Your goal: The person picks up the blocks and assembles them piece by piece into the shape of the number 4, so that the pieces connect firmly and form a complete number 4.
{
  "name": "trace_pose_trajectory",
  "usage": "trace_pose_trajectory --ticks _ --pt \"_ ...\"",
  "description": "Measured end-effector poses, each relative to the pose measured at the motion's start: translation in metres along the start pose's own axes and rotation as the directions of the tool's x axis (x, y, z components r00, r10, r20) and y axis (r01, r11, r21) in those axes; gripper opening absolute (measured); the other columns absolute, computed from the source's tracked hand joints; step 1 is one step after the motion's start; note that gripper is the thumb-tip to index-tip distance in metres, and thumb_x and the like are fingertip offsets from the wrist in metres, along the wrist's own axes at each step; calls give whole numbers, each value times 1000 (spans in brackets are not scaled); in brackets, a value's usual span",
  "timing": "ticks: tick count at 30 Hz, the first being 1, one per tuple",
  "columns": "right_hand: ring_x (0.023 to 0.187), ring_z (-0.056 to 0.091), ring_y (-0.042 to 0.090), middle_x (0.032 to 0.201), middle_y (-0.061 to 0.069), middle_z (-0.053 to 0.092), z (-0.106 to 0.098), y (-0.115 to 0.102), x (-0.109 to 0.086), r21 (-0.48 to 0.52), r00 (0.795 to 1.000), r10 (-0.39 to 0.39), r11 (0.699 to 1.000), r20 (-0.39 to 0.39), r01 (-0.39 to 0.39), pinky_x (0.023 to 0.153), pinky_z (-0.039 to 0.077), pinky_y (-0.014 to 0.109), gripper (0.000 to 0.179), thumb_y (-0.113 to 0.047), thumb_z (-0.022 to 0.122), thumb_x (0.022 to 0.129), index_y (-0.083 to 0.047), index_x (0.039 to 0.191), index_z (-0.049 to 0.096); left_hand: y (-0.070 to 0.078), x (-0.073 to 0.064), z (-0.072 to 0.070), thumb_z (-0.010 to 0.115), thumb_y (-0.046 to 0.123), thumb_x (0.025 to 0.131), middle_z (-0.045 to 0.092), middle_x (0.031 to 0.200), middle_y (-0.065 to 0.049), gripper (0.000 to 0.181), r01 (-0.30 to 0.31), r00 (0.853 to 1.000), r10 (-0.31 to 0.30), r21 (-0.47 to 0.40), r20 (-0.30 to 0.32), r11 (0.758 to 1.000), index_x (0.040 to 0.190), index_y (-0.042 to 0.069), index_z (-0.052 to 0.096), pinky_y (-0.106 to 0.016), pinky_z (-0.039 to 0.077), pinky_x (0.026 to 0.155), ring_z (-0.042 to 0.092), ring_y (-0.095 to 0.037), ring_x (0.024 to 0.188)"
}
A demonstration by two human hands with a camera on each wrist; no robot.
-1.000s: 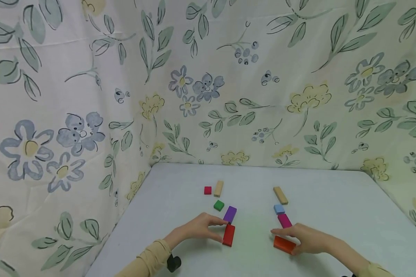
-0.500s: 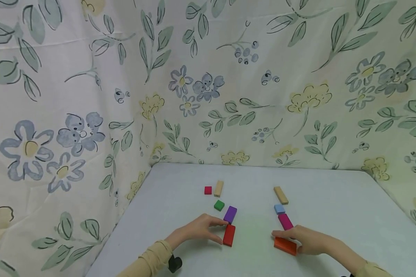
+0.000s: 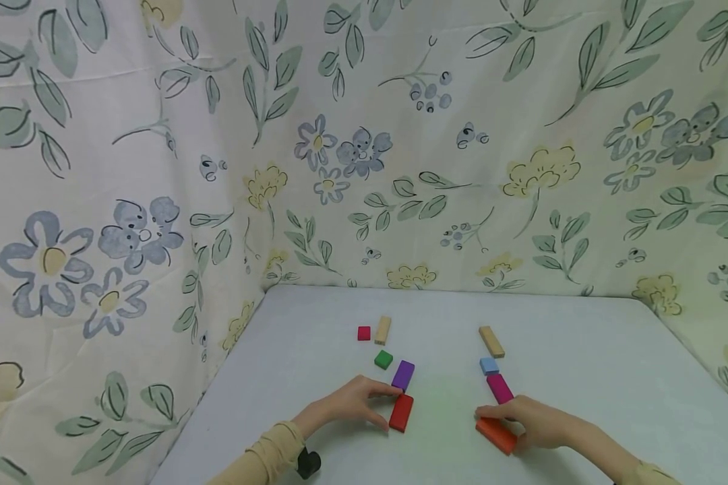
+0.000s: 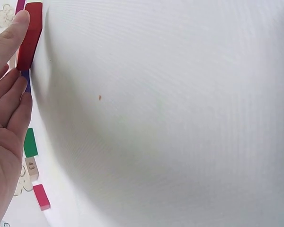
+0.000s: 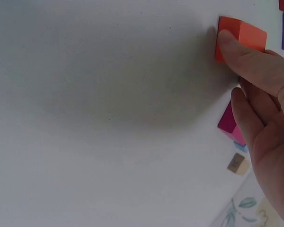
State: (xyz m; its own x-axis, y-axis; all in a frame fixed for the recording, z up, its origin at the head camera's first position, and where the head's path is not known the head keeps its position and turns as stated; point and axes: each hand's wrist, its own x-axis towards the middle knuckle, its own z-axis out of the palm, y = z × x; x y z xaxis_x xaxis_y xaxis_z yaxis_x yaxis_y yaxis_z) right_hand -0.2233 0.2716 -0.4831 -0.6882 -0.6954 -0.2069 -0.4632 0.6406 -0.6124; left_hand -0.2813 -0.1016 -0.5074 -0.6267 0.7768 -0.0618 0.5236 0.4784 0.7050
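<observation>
My left hand (image 3: 352, 399) holds a red rectangular block (image 3: 401, 413) by its ends, thumb at the near end and fingers at the far end. Just beyond it a purple block (image 3: 403, 375) lies almost end to end with the red one. On the right, my right hand (image 3: 536, 421) pinches an orange block (image 3: 496, 436). In the right wrist view the thumb presses on one end of this orange block (image 5: 248, 35), while the fingers reach round behind it. A magenta block (image 3: 500, 389) lies close beyond the right fingertips, its near end partly hidden.
Farther up the left side of the white table (image 3: 315, 310) lie a green block (image 3: 383, 360), a plain wooden block (image 3: 383, 330) and a small red block (image 3: 364, 333). Beyond the magenta block sit a light blue block (image 3: 489, 366) and another wooden block (image 3: 491, 341). Floral cloth (image 3: 412, 222) hangs behind.
The orange block has turned slightly in my right hand, its right end swinging nearer to me. The red block in my left hand has tilted and shifted a little to the right.
</observation>
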Motion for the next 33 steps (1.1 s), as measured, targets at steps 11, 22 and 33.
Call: trace_pose_trajectory --ticks 11,22,33 --pt "113 55 -1 128 4 62 1 16 -2 97 993 -104 989 -51 109 89 50 21 65 -29 80 74 -8 131 57 -3 2 2 80 22 74 64 126 5 56 -16 1000 16 9 -8 1000 127 16 61 -19 44 96 57 -4 116" --pt "106 56 -2 120 -1 66 4 14 -1 105 994 -15 994 -107 26 84 48 16 60 -32 82 70 -12 124 63 1 0 5 81 25 73 66 121 7 54 -19 999 20 32 -43 999 124 20 64 -22 46 94 59 -5 112" --pt "107 55 -7 121 9 65 6 14 -2 158 990 12 987 -141 11 88 52 26 62 -32 83 69 -7 123 63 0 -2 11 83 28 70 68 115 11 52 32 995 -33 -10 -99 999 119 21 67 -20 47 92 60 0 107"
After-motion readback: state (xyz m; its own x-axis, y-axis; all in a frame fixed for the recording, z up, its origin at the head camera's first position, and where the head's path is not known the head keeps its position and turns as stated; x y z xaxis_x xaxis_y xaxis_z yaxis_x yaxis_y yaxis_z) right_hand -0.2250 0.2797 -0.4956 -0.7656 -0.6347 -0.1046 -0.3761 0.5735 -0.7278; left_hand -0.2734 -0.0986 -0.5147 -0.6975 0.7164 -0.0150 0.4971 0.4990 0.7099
